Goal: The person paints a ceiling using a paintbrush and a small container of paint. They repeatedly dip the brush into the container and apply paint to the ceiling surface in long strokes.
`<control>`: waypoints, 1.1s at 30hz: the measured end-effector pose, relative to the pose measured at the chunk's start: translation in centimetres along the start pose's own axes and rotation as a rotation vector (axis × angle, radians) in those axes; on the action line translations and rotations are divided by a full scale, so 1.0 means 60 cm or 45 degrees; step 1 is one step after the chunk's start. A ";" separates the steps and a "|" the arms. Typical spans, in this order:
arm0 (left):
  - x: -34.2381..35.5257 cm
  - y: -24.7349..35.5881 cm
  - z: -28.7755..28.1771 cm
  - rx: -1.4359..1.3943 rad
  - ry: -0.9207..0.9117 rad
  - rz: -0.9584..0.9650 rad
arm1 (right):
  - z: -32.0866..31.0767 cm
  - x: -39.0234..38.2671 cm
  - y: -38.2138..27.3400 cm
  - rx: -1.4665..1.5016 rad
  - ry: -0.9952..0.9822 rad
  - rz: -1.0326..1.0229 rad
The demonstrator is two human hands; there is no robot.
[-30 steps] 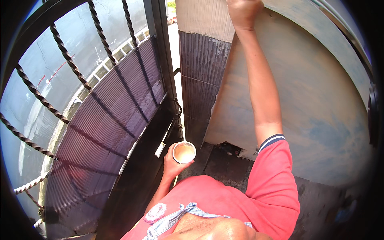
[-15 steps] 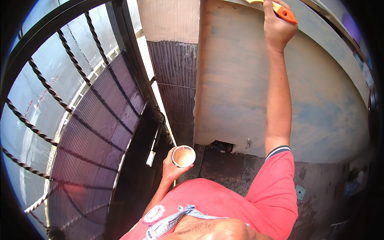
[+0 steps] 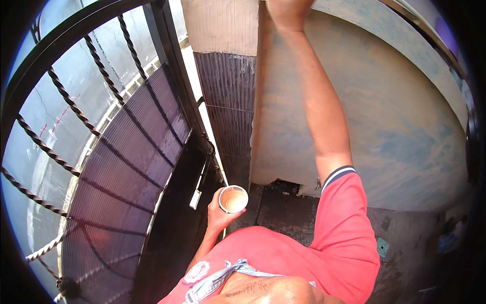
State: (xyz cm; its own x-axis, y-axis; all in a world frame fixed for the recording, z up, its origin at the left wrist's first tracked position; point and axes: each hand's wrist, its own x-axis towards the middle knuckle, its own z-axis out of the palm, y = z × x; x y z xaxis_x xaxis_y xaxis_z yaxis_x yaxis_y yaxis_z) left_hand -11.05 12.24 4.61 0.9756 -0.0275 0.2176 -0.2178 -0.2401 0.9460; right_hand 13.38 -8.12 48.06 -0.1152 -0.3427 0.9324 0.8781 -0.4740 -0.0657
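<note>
I am holding a small cup (image 3: 233,198) in my left hand (image 3: 218,215), fingers wrapped closed around its side, keeping it upright just in front of my chest; it is showing a pale beige paste or liquid filling most of it. My right hand (image 3: 287,11) is reaching high up against the plastered wall (image 3: 405,142), right at the top edge of the view, so I cannot tell how far it is closed or whether it is gripping anything there.

As far as I can judge, the work on the wall is partway along: the broad surface is looking smeared and patchy, with blotches of blue-grey and tan, which reads to me as a coat spread but uneven. A rough dark gap (image 3: 286,186) is sitting at the wall's foot, just beside my right sleeve, and is looking unfilled. The cup being far from drained suggests plenty of material is left to use.

To my left, the black metal gate (image 3: 126,167) with its twisted bars and ribbed panel is standing near the tiled pillar (image 3: 228,101), and the dark floor (image 3: 405,243) is lying below
</note>
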 end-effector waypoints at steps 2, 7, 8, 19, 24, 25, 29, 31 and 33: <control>-0.003 0.002 -0.004 0.009 0.033 0.022 | 0.066 -0.005 0.019 0.118 0.016 0.143; -0.005 0.006 -0.004 -0.034 0.114 0.065 | 0.124 -0.012 0.064 0.037 0.010 0.106; -0.007 0.003 -0.005 -0.032 0.122 0.053 | 0.117 -0.011 0.070 -0.006 0.019 0.095; 0.011 0.022 0.015 -0.045 0.043 0.109 | -0.126 0.066 0.074 -0.253 0.045 0.002; 0.018 0.026 0.037 -0.043 -0.087 0.023 | -0.245 0.109 0.063 -0.337 -0.022 -0.102; 0.018 0.030 0.042 -0.042 -0.109 0.004 | -0.265 0.117 0.066 -0.337 -0.024 -0.116; 0.015 0.037 0.053 -0.009 -0.134 -0.025 | -0.316 0.129 0.064 -0.353 -0.031 -0.103; 0.015 0.041 0.065 -0.022 -0.168 -0.008 | -0.346 0.148 0.049 -0.378 -0.052 -0.122; 0.017 0.041 0.072 -0.029 -0.190 0.008 | -0.364 0.153 0.032 -0.357 -0.006 -0.076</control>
State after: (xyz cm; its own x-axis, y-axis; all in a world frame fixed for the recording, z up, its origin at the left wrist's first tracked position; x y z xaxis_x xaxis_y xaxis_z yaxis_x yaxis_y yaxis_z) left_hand -10.50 7.46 6.09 0.9670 -0.1730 0.1868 -0.2225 -0.2173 0.9504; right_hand 3.88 -29.88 48.76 -0.1603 -0.3038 0.9392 0.7068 -0.6994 -0.1056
